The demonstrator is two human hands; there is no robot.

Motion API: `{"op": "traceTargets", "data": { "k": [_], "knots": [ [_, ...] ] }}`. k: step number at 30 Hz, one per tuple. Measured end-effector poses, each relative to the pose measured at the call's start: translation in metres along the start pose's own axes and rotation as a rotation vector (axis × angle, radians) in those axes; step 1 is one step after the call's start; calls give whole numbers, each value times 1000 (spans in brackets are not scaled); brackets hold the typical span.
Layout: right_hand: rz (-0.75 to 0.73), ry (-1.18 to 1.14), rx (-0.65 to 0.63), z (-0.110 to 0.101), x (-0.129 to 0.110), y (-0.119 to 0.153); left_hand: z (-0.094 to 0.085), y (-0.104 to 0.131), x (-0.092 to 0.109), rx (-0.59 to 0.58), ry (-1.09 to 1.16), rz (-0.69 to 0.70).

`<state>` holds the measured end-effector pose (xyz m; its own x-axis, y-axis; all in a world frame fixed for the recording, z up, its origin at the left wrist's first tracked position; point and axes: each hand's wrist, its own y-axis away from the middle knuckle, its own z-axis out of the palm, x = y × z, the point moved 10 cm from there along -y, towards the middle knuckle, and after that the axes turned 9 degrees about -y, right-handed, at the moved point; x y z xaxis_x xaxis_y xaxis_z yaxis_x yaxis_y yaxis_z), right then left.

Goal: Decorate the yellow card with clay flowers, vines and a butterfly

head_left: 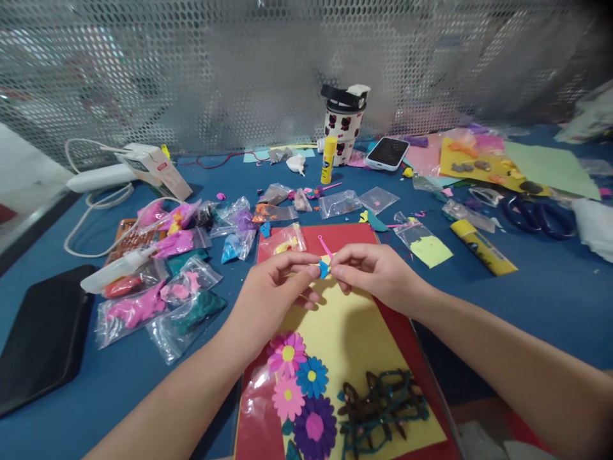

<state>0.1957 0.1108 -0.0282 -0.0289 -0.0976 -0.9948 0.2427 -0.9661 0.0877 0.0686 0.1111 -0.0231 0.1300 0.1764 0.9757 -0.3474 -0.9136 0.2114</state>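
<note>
A small blue piece of modelling clay [324, 269] is pinched between the fingertips of both hands, above a yellow sheet [335, 319] on a red board [407, 332]. My left hand [280, 281] grips it from the left, thumb against the fingers. From the other side, my right hand [378, 271] closes on it with thumb and forefinger. Just behind the fingers shows a thin pink modelling tool [325, 246]; whether it is held I cannot tell. Lower on the sheet are a pink flower [287, 353], a blue flower [311, 377], a purple flower [315, 427] and a brown fence [378, 409] with green vines.
Bags of pink clay [136, 306] and green clay [198, 313] lie left, near a black tablet-like object [45, 338]. Behind stand a tumbler [342, 121] and a glue stick [328, 160], beside a phone [387, 153]. Scissors [536, 217] and a yellow tube [483, 247] lie right.
</note>
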Motion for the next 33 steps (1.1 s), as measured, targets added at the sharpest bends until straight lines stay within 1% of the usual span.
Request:
{"op": "traceTargets", "data": {
  "k": [9, 15, 19, 24, 27, 29, 30, 31, 33],
  "knots": [
    [-24, 18, -35, 5, -5, 3, 3, 0, -1, 9, -75, 1],
    [-18, 11, -37, 5, -1, 2, 2, 1, -1, -3, -130, 3],
    [-26, 15, -44, 5, -1, 2, 1, 1, 0, 9, -137, 9],
    [-33, 36, -22, 4, -2, 1, 3, 1, 1, 17, -119, 15],
    [-29, 43, -3, 3, -3, 1, 6, 2, 2, -8, -132, 26],
    [-26, 44, 15, 0, -3, 2, 2, 1, 4, 4, -118, 50],
    [-26, 47, 20, -2, -3, 2, -3, 1, 7, 33, -111, 78],
    [-27, 56, 16, -4, -3, 2, -9, 1, 11, 78, -116, 118],
    [-31, 110, -32, -2, -2, 3, -25, 1, 22, 191, -182, 220]
  ]
}}
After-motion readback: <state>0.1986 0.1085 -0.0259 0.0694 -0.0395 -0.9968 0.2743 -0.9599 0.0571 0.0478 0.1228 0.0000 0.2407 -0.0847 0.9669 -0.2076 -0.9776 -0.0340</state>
